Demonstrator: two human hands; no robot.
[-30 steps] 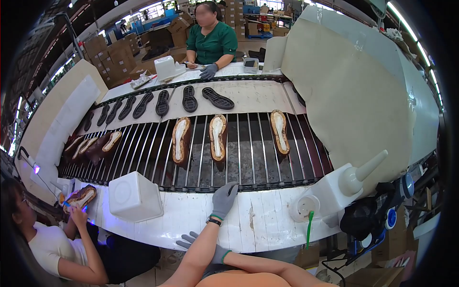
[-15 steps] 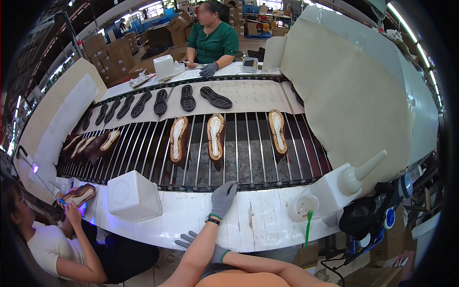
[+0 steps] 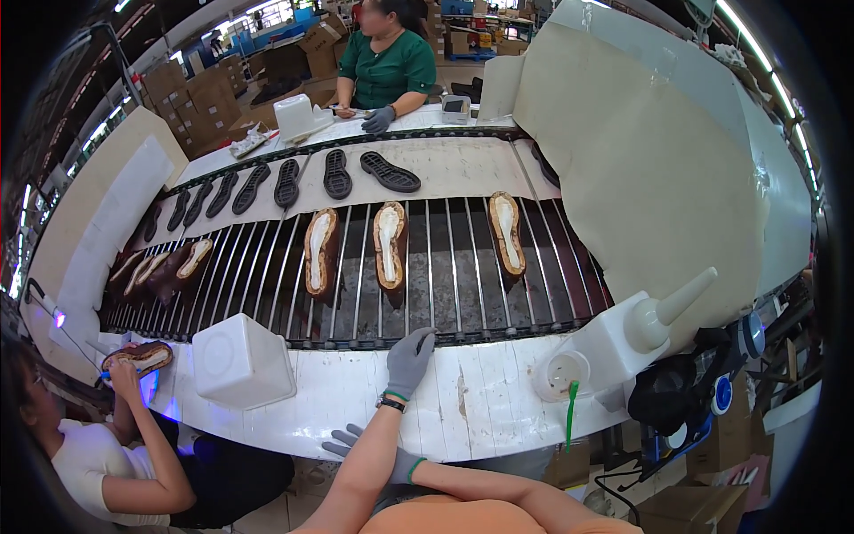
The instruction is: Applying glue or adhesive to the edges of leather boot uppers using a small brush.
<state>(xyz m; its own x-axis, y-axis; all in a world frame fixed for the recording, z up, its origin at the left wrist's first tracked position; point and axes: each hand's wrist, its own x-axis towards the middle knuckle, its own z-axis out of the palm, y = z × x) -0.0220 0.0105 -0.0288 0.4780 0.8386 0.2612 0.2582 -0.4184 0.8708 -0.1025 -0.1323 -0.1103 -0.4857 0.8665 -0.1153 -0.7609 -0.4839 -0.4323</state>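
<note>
My left hand (image 3: 410, 363), in a grey glove, rests on the white table edge beside the roller conveyor (image 3: 449, 267). Its fingers lie loosely outstretched and hold nothing. Beneath my left forearm, my right hand (image 3: 405, 466), also gloved in grey, lies with its fingers spread; the forearm hides part of it. Beyond my left hand, brown shoe uppers lie bottom-up on the metal rods, their undersides pale: one upper (image 3: 389, 249) is nearest, with another (image 3: 321, 252) to its left and a third (image 3: 507, 233) to its right.
Black soles (image 3: 336, 174) line the far belt. A white plastic container (image 3: 240, 363) stands left on the table. Right are a white nozzle bottle (image 3: 614, 343) and a cup (image 3: 560, 376) with a green-handled tool. One co-worker (image 3: 387, 67) sits opposite; another holds a shoe (image 3: 142, 358) at left.
The view has shifted slightly, so the scene sits a little further left and higher. My hands keep their pose. The co-worker at left has turned the shoe flatter.
</note>
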